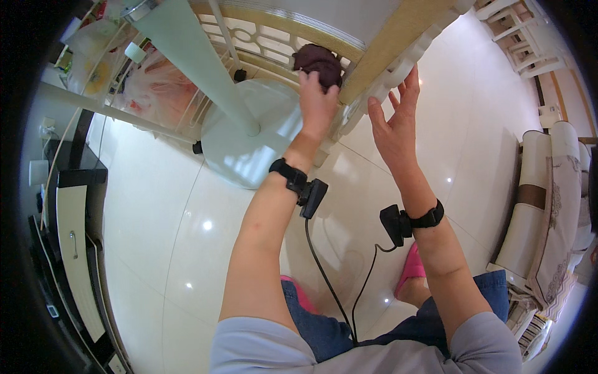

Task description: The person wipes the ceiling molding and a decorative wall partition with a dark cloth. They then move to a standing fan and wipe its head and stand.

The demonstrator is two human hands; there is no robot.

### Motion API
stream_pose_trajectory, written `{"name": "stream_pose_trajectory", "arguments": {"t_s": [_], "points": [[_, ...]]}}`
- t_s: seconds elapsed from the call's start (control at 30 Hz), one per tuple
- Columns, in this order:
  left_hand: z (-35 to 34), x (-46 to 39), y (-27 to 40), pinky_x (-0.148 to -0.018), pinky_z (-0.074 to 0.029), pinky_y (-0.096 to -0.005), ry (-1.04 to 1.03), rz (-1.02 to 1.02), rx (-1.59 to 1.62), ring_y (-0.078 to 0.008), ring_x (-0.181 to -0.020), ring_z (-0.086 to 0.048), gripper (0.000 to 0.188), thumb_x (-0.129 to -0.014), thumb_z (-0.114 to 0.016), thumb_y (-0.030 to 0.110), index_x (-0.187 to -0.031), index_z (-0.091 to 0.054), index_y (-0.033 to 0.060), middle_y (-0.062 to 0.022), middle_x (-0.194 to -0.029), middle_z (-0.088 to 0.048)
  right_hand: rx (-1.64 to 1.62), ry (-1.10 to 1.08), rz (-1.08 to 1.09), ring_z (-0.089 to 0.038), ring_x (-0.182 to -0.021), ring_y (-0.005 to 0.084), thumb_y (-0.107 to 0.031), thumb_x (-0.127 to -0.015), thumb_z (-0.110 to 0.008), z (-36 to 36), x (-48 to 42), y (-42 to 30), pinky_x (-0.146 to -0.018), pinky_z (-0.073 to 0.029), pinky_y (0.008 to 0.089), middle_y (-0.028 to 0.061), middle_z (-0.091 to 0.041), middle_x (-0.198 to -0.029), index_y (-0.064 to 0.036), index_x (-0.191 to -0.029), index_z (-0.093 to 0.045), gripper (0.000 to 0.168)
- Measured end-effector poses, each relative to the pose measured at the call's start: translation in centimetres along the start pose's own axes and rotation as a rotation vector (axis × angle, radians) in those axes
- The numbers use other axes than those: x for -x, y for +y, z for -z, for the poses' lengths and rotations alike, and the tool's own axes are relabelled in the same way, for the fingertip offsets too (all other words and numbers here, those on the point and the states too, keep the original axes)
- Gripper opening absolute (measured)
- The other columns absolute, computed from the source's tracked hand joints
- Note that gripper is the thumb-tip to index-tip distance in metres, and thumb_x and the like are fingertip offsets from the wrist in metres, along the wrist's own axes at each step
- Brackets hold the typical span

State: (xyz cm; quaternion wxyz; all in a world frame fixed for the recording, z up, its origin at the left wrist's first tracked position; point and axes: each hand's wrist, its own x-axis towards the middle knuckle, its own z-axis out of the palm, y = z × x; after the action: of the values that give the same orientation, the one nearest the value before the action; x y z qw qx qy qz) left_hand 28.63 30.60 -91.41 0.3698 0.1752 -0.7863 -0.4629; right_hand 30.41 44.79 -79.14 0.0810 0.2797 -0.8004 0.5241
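Note:
My left hand is bent around a crumpled dark maroon cloth. The cloth lies bunched against the cream lattice of a partition, close to its corner post. To the right, my right hand has its fingers spread beside the scalloped white edge of that post. Nothing is held in it, and whether its fingertips touch the edge I cannot tell. Each wrist bears a black strap with a small cabled device.
A pale green pedestal with a round base stands left of the cloth. Behind it is a wheeled wire rack with plastic bags. A black and cream cabinet is at far left, a cushioned sofa at right, white chairs beyond.

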Motion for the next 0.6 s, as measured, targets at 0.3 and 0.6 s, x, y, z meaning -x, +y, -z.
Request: {"name": "stream_pose_trajectory", "arguments": {"t_s": [0.3, 0.6], "points": [[0.6, -3.3, -9.6, -0.105, -0.034, -0.0472, 0.115, 0.344, -0.142, -0.0465, -0.119, -0.042, 0.058, -0.075, -0.060, 0.012, -0.129, -0.048, -0.0059, -0.0310, -0.128, -0.048, -0.020, -0.070, -0.090, -0.031, -0.138, 0.0350, 0.003, -0.085, -0.054, -1.0, 0.0, -1.5, -0.102, -0.042, 0.0438, 0.0213, -0.020, -0.153, -0.011, -0.151, 0.005, 0.090], [-0.1, 2.3, 0.6, -0.086, -0.044, -0.0456, -0.102, 0.318, 0.440, -0.0410, -0.098, -0.054, 0.028, -0.077, -0.060, 0.010, -0.100, -0.056, -0.0060, -0.0242, -0.100, -0.057, 0.019, -0.032, -0.105, -0.031, -0.137, 0.0365, 0.003, -0.086, -0.054, -0.2, -0.2, -0.2, -0.101, -0.045, 0.0456, 0.0224, -0.019, -0.152, -0.012, -0.151, 0.007, 0.090]]}}
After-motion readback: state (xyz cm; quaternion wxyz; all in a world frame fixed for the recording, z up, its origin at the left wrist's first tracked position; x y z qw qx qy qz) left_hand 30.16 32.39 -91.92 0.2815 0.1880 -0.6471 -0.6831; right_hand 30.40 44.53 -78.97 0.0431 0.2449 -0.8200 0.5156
